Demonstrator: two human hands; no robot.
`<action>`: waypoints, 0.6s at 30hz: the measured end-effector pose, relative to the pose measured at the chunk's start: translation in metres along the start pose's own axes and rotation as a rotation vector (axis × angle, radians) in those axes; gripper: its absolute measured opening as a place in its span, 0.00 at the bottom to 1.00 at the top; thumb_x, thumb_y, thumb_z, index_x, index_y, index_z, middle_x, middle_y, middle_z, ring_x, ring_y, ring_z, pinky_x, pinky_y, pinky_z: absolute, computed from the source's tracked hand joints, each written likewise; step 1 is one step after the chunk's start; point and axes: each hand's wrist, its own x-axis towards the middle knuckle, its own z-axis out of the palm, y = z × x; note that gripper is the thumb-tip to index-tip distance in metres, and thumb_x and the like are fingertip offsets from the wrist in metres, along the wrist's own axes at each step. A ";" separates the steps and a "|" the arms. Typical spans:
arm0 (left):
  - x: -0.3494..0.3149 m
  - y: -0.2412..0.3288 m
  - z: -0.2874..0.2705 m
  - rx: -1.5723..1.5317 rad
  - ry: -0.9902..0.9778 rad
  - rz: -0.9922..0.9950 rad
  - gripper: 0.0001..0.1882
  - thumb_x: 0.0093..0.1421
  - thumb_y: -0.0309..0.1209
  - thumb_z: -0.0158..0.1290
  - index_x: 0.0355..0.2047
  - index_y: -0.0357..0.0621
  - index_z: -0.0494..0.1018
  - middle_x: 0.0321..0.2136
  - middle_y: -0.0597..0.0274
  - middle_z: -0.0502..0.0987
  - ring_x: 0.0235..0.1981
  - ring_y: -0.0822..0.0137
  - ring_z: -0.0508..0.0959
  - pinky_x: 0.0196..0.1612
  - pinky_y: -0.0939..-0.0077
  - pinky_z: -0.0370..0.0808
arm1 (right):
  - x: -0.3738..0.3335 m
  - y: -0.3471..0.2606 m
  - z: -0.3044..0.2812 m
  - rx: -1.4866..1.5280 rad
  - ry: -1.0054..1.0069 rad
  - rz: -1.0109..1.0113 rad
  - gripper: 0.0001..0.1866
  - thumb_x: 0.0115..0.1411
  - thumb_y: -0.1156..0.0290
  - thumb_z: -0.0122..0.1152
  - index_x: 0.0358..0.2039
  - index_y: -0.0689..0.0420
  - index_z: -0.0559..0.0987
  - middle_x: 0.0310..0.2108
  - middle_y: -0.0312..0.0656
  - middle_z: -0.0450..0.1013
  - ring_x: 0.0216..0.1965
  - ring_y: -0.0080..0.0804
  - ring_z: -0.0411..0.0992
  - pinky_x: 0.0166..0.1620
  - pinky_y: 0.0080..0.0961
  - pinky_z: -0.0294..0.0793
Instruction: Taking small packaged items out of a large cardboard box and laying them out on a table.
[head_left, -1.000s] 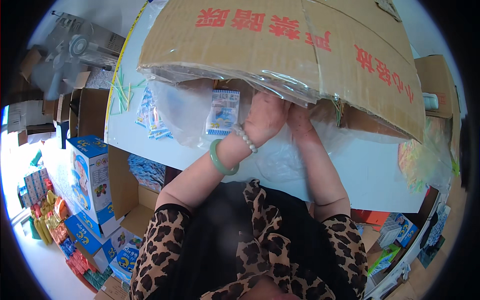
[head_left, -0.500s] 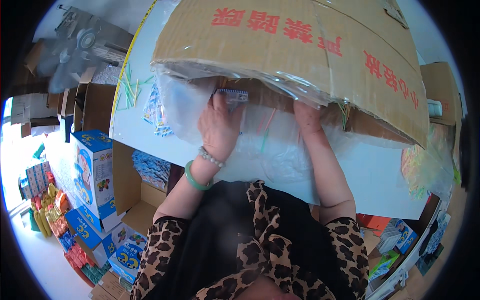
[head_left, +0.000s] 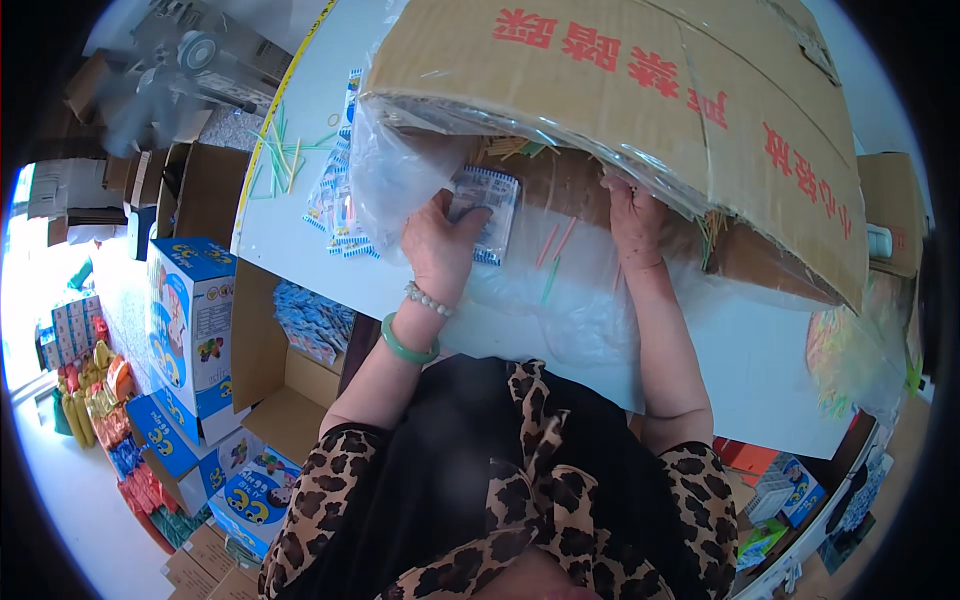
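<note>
A large cardboard box lies tipped on its side, its mouth facing me and lined with a clear plastic bag. My left hand is closed on a small blue-and-white packet, thumb lying across its face, beside the bag's left side. My right hand reaches under the box's upper rim, its fingers curled against the plastic liner there; the fingertips are partly hidden. Thin coloured sticks show inside the box, and a few pink and green ones lie in the mouth.
Several more packets lie left of the box, near loose green sticks on the white table. Below the table's left edge, an open carton holds blue packets. A bag of coloured sticks is at the right.
The packet under my left hand has come out of the box's shadow and shows more of its face. My right hand's fingers are more visible at the rim. The whole view has shifted slightly.
</note>
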 end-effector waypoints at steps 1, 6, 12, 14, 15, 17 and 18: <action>-0.001 -0.004 0.002 -0.023 0.038 0.004 0.17 0.42 0.39 0.62 0.27 0.38 0.74 0.26 0.49 0.78 0.31 0.50 0.76 0.37 0.62 0.71 | 0.002 0.000 0.001 -0.074 -0.025 -0.036 0.08 0.58 0.77 0.54 0.39 0.61 0.77 0.29 0.37 0.75 0.31 0.27 0.74 0.39 0.23 0.74; 0.001 -0.012 0.003 -0.143 0.060 0.012 0.15 0.44 0.38 0.61 0.29 0.42 0.76 0.24 0.50 0.77 0.31 0.51 0.77 0.36 0.64 0.70 | 0.002 -0.005 -0.002 -0.088 0.022 -0.051 0.08 0.58 0.74 0.56 0.38 0.60 0.78 0.29 0.39 0.76 0.32 0.27 0.73 0.39 0.25 0.73; -0.002 -0.020 -0.004 -0.187 0.287 0.431 0.08 0.47 0.27 0.60 0.24 0.39 0.72 0.21 0.52 0.74 0.25 0.58 0.76 0.29 0.71 0.70 | 0.005 -0.021 -0.011 -0.092 -0.091 0.057 0.10 0.57 0.70 0.58 0.38 0.58 0.79 0.32 0.41 0.76 0.35 0.32 0.73 0.41 0.28 0.71; -0.014 -0.017 -0.013 -0.241 0.153 0.233 0.07 0.50 0.23 0.57 0.23 0.37 0.69 0.22 0.56 0.75 0.25 0.66 0.75 0.28 0.77 0.69 | 0.006 -0.024 -0.013 -0.108 -0.096 0.090 0.10 0.57 0.69 0.58 0.39 0.58 0.79 0.33 0.42 0.76 0.36 0.33 0.73 0.42 0.29 0.70; -0.014 -0.018 -0.014 -0.240 0.151 0.235 0.07 0.50 0.23 0.57 0.23 0.37 0.69 0.22 0.56 0.75 0.25 0.66 0.75 0.28 0.77 0.69 | 0.007 -0.022 -0.014 -0.254 -0.153 0.058 0.11 0.57 0.68 0.58 0.39 0.58 0.79 0.34 0.42 0.75 0.37 0.35 0.72 0.43 0.29 0.70; -0.013 -0.013 -0.020 -0.728 -0.149 0.060 0.02 0.56 0.22 0.53 0.28 0.36 0.71 0.27 0.63 0.77 0.30 0.75 0.75 0.33 0.81 0.70 | 0.008 -0.018 -0.013 -0.395 -0.210 0.020 0.11 0.58 0.68 0.57 0.39 0.58 0.79 0.34 0.43 0.75 0.37 0.36 0.72 0.43 0.29 0.70; -0.015 -0.006 -0.020 -0.727 -0.148 0.061 0.02 0.56 0.22 0.53 0.28 0.36 0.71 0.27 0.63 0.77 0.30 0.75 0.75 0.33 0.81 0.70 | 0.005 -0.012 -0.013 -0.418 -0.178 -0.017 0.12 0.58 0.67 0.57 0.40 0.58 0.78 0.34 0.43 0.75 0.38 0.35 0.72 0.44 0.29 0.69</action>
